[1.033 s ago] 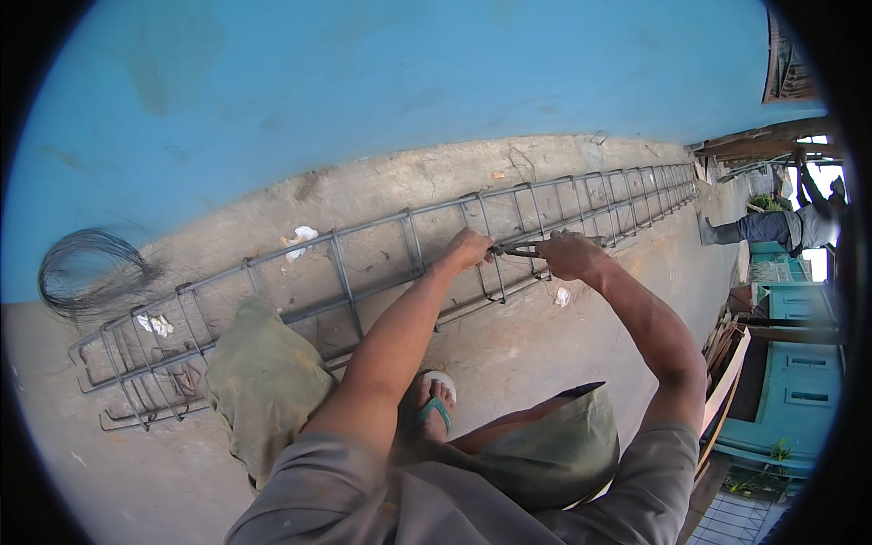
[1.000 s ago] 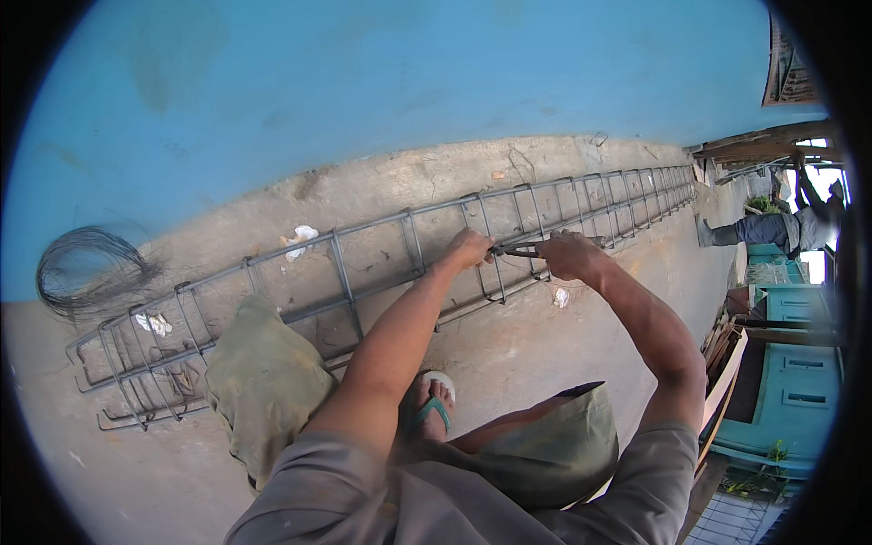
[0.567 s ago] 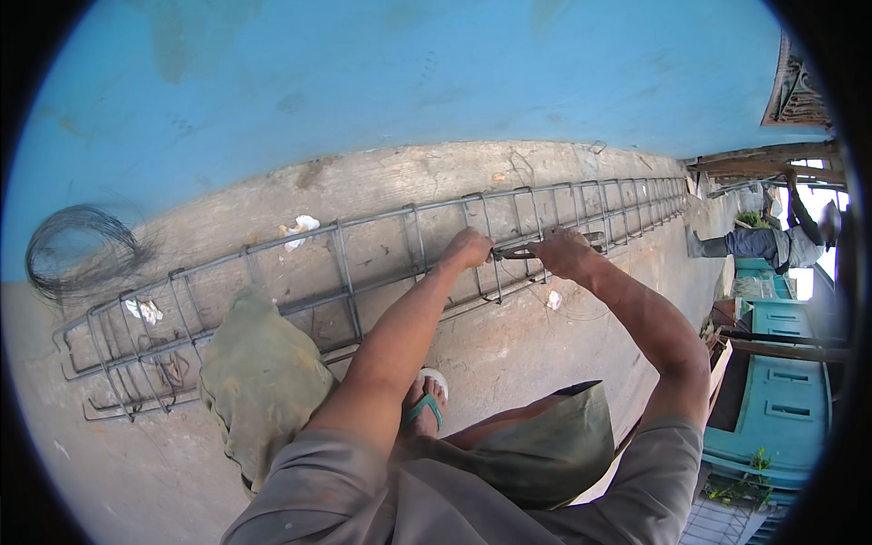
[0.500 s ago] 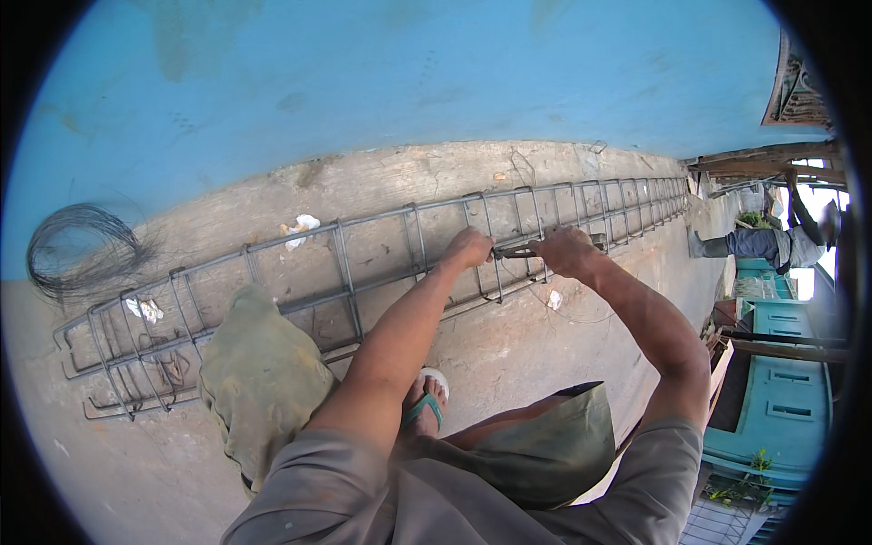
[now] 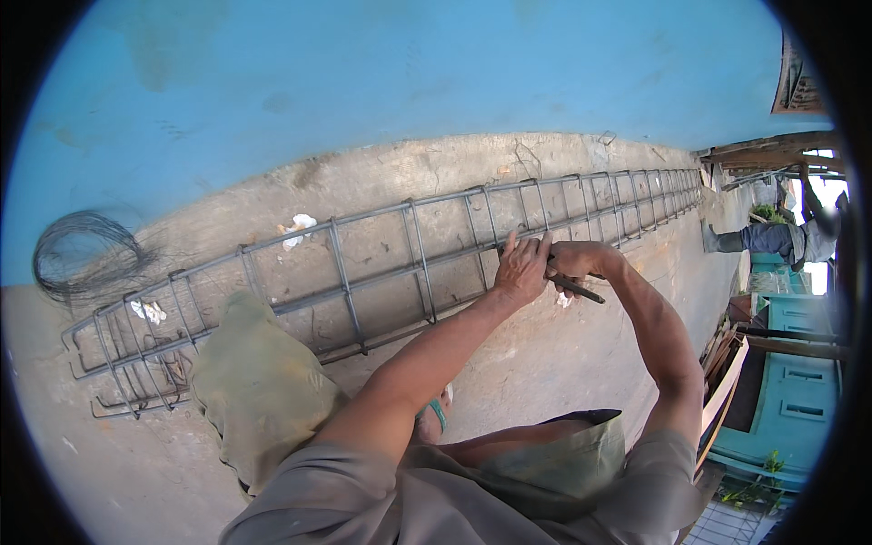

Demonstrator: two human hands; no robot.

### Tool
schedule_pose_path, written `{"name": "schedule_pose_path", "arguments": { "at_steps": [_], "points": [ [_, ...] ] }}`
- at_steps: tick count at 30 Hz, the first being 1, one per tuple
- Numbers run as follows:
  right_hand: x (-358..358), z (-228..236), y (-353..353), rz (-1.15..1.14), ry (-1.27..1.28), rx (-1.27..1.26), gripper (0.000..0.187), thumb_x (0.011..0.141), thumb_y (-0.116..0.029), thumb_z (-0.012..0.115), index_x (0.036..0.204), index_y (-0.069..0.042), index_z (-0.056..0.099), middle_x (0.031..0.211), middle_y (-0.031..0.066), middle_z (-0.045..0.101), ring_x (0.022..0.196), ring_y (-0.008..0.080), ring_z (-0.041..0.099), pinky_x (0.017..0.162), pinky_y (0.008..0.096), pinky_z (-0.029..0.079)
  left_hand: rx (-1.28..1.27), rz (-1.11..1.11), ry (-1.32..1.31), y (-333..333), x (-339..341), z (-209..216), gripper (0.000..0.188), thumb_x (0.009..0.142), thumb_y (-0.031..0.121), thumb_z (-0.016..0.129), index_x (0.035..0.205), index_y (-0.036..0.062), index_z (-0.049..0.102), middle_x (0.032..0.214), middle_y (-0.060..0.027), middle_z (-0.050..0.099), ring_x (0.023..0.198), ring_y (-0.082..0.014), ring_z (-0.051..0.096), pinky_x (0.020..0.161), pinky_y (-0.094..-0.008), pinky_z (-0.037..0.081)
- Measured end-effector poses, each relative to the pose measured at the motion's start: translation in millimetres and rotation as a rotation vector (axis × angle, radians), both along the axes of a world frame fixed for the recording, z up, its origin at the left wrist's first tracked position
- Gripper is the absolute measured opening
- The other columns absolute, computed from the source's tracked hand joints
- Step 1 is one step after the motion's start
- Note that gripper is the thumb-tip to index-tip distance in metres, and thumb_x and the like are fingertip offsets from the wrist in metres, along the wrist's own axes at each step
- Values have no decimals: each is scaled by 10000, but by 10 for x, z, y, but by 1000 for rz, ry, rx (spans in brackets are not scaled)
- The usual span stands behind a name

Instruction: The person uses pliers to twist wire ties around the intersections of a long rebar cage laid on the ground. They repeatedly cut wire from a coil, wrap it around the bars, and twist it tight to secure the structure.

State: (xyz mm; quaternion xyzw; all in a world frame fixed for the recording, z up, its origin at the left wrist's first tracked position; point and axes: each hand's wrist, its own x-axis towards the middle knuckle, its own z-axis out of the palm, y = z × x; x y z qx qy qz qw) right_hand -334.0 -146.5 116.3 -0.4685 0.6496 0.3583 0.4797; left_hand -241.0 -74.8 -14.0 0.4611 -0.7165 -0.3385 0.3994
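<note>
A long cage of grey steel bars and square stirrups lies on the concrete. My left hand is at its near side around mid-length, fingers stretched out and a little apart; its thumb is mostly hidden. Close against it, my right hand is closed round a pair of dark pliers, whose handle sticks out below the fingers toward the right. The pliers' jaws are hidden behind the hands, as is the spot on the cage there.
A coil of thin dark wire lies at the far left by the blue wall. White scraps litter the concrete. My knees flank my arms. At the right, a person in boots stands beyond the cage's far end, near wooden beams.
My left hand has moved right and its fingers have straightened. The pliers, level between both hands before, now slant down to the right in my right hand. The view has shifted slightly.
</note>
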Motion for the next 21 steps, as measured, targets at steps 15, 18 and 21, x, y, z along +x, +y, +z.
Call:
{"name": "schedule_pose_path", "arguments": {
  "at_steps": [15, 18, 21],
  "points": [
    [300, 347, 1041, 1072, -95, -1192, 475, 853, -259, 685, 1241, -22, 550, 1217, 180, 582, 1199, 363, 526, 1036, 486, 404, 435, -349, 38, -790, 52, 111, 298, 772, 116, 615, 1028, -38, 613, 958, -239, 676, 981, -392, 652, 832, -444, 519],
    [-130, 106, 529, 1311, 617, -960, 477, 892, -182, 567, 1339, -49, 467, 1260, 161, 551, 1290, 310, 451, 1088, 494, 339, 394, -450, -71, -731, 19, 171, 291, 780, 115, 610, 1029, -34, 617, 1078, -242, 653, 1072, -379, 624, 856, -435, 522],
    [-162, 140, 258, 996, 425, -751, 281, 840, -103, 600, 1110, -37, 641, 1050, 170, 687, 1081, 312, 637, 936, 440, 482, 305, -283, -61, -557, 23, 171, 331, 763, 60, 618, 1083, -19, 585, 1035, -220, 629, 1048, -355, 606, 896, -432, 471]
  ]
}}
